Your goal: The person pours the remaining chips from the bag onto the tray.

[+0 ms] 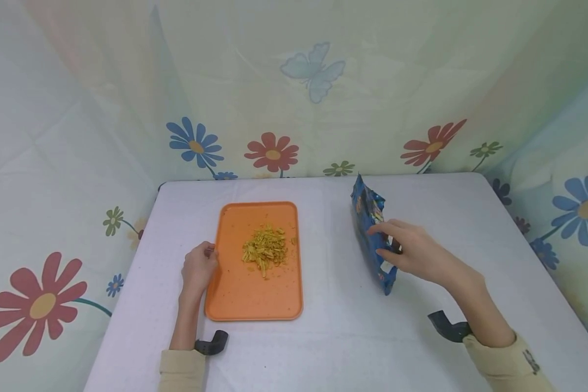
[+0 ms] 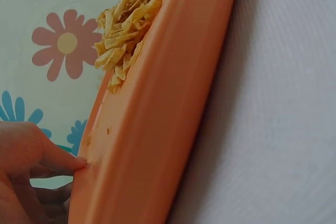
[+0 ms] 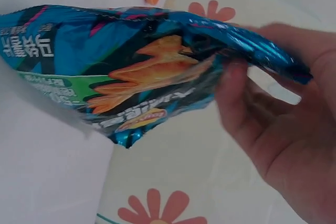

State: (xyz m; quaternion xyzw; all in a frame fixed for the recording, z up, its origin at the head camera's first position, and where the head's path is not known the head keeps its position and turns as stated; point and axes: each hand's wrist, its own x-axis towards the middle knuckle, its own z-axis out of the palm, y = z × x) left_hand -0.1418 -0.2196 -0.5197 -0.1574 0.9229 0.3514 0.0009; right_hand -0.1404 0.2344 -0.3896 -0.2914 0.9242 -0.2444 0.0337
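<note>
An orange tray [image 1: 255, 296] lies on the left half of the table, with a heap of yellow chip pieces [image 1: 265, 247] on it and crumbs around. At the tray's left edge my left hand [image 1: 199, 267] pinches the rim; the left wrist view shows the thumb or a fingertip on the inner side. My right hand [image 1: 411, 247] pinches a blue chip bag [image 1: 367, 218] by its side, right of the tray. Seen from the right wrist, the crumpled bag [image 3: 157, 72] carries printed chips and white lettering, with fingers and thumb on either face.
The white-covered table [image 1: 323, 348] reaches back to a hanging cloth [image 1: 215, 71] printed with flowers and a butterfly. Cloth also hangs at both sides. A black wrist mount [image 1: 212, 343] sticks out by the left sleeve, another black mount [image 1: 449, 326] by the right.
</note>
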